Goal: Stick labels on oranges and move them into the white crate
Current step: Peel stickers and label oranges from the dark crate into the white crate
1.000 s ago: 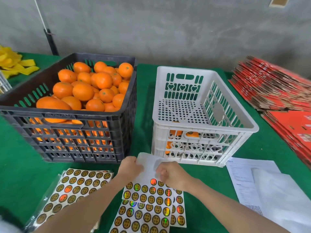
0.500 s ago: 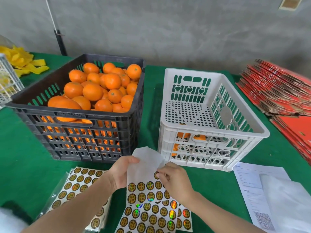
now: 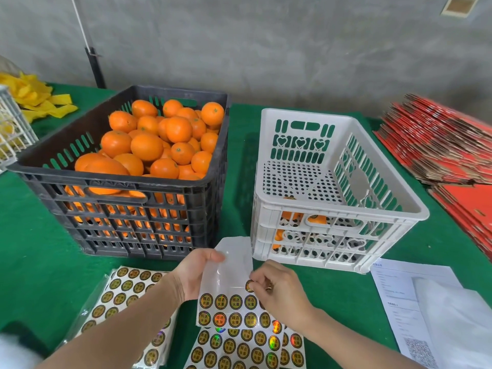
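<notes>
A half-used label sheet (image 3: 229, 294) is hovering near centre, just in front of the white crate (image 3: 394, 201); the left hand (image 3: 194, 275) is gripping its left edge with curled fingers; the right hand (image 3: 279, 288) is pinching one round label (image 3: 250, 285); judging by this, peeling slowly and low is keeping it uncreased; oranges (image 3: 159, 145) are waiting far left.

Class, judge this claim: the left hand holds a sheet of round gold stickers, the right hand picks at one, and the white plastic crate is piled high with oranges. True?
No: in the head view the white plastic crate holds only a few oranges at its near end. The rest stands.
</notes>
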`<state>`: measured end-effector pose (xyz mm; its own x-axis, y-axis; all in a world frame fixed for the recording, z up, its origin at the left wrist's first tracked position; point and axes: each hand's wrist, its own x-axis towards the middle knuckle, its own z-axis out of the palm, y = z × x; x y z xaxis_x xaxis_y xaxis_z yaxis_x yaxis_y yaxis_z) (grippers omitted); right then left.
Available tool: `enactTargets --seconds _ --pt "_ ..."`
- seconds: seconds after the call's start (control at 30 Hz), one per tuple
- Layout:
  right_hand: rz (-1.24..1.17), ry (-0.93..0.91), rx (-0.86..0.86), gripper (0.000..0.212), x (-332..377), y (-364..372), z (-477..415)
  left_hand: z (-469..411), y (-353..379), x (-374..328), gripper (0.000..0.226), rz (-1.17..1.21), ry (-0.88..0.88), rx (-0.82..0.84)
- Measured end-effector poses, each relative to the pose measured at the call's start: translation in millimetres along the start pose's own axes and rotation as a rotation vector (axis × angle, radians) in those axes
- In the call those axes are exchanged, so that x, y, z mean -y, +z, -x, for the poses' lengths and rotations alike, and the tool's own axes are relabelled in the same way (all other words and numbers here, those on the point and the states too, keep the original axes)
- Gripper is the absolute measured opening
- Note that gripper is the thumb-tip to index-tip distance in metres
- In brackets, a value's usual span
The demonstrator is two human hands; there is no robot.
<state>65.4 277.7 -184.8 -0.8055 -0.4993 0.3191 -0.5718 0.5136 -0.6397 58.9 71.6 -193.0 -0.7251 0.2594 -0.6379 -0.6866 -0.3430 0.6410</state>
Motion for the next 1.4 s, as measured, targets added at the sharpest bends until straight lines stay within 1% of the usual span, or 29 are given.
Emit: enactTargets --seconds 0.13,0.2,0.3,0.33,0.37,0.43,0.47,0.5,0.53,0.6,0.67,0.7,0.77,0.8,0.83,0.87,0.9,0.93,0.97,1.0,1.03,1.07,1.1,1.17,1.2,1.27,1.33,1.37,1.4 --pt "-0.016 -0.065 0.017 0.013 4.3 -1.6 -0.5 -4.3 -1.9 -2.9 0.040 -0.048 -0.033 -0.012" --pt "-0.049 -0.049 -0.036 0.012 4.6 -4.5 -1.3 -6.8 -3.0 -4.3 0.033 -0.088 -0.065 -0.029" --pt "-0.134 -0.020 -0.116 0.009 6.7 -13.8 -9.8 -10.3 -3.7 -0.6 0.025 -0.184 -0.009 -0.025" --pt "-0.162 -0.031 -0.135 0.009 10.1 -17.8 -15.0 -11.9 -2.9 1.3 0.026 -0.274 0.020 -0.054" --pt "-0.188 -0.048 -0.148 0.008 14.9 -22.0 -21.1 -10.8 0.1 2.0 0.028 -0.429 0.059 -0.117" --pt "-0.229 -0.099 -0.167 0.007 28.1 -31.0 -35.5 -3.5 7.1 1.4 0.038 -0.979 0.142 -0.323" --pt "-0.243 -0.134 -0.183 0.006 36.3 -35.4 -43.7 3.7 11.2 -1.5 0.047 -1.248 0.216 -0.450" --pt "-0.254 -0.176 -0.203 0.007 44.9 -39.7 -52.6 13.1 15.9 -5.7 0.051 -1.380 0.349 -0.548" --pt "-0.260 -0.215 -0.228 0.008 53.7 -43.6 -62.0 24.7 20.3 -12.0 0.048 -1.382 0.554 -0.587" --pt "-0.266 -0.280 -0.272 0.013 70.6 -49.5 -82.9 52.1 25.6 -28.5 0.030 -1.227 0.993 -0.515" --pt "-0.292 -0.285 -0.294 0.008 85.7 -51.2 -106.1 74.7 28.6 -51.5 0.023 -1.091 1.307 -0.486" --pt "-0.310 -0.280 -0.297 0.002 91.3 -50.5 -117.7 83.5 27.1 -64.6 0.023 -1.045 1.418 -0.510" --pt "-0.329 -0.292 -0.283 0.010 101.3 -47.0 -141.3 97.0 16.1 -95.7 0.019 -0.986 1.532 -0.621" --pt "-0.327 -0.305 -0.251 0.015 104.4 -44.6 -152.4 101.1 4.8 -113.9 0.016 -0.982 1.514 -0.709" --pt "-0.325 -0.314 -0.206 0.019 107.1 -41.9 -162.1 104.0 -9.2 -134.3 0.017 -1.020 1.427 -0.812" --pt "-0.321 -0.310 -0.158 0.024 110.1 -38.2 -171.1 106.2 -25.6 -156.7 0.022 -1.111 1.273 -0.927" --pt "-0.315 -0.295 -0.115 0.029 111.2 -34.9 -177.5 106.2 -43.3 -177.7 0.031 -1.242 1.054 -1.029" --pt "-0.306 -0.271 -0.086 0.032 110.4 -32.1 -181.5 105.4 -60.0 -195.0 0.039 -1.378 0.788 -1.098" --pt "-0.296 -0.249 -0.068 0.035 110.2 -28.2 -185.1 106.0 -74.4 -208.7 0.043 -1.492 0.533 -1.115" --pt "-0.283 -0.231 -0.059 0.036 109.8 -24.4 -187.7 106.3 -85.2 -217.8 0.045 -1.575 0.343 -1.068" --pt "-0.270 -0.222 -0.058 0.036 109.3 -21.4 -189.9 104.1 -95.0 -223.8 0.045 -1.623 0.233 -0.978" --pt "-0.254 -0.220 -0.061 0.036 109.1 -19.1 -192.3 101.0 -103.3 -227.5 0.045 -1.637 0.179 -0.880" --pt "-0.245 -0.219 -0.061 0.036 109.6 -17.6 -194.9 98.4 -109.0 -229.0 0.045 -1.628 0.151 -0.800" --pt "-0.237 -0.212 -0.034 0.037 111.5 -16.2 -200.0 96.2 -113.9 -229.3 0.042 -1.601 0.126 -0.705" --pt "-0.227 -0.207 -0.007 0.037 112.6 -15.3 -201.8 96.3 -114.5 -229.2 0.038 -1.596 0.119 -0.686" --pt "-0.195 -0.193 0.039 0.034 114.2 -13.7 -202.8 97.1 -113.3 -227.6 0.035 -1.584 0.138 -0.710" --pt "-0.200 -0.177 0.044 0.031 114.4 -13.7 -202.1 99.1 -109.5 -224.8 0.035 -1.504 0.277 -0.805" --pt "-0.224 -0.160 0.040 0.029 114.6 -15.0 -202.0 100.6 -104.1 -224.2 0.034 -1.373 0.400 -0.835" --pt "-0.257 -0.134 0.035 0.026 115.3 -17.1 -202.5 103.2 -95.5 -223.5 0.031 -1.144 0.519 -0.814"
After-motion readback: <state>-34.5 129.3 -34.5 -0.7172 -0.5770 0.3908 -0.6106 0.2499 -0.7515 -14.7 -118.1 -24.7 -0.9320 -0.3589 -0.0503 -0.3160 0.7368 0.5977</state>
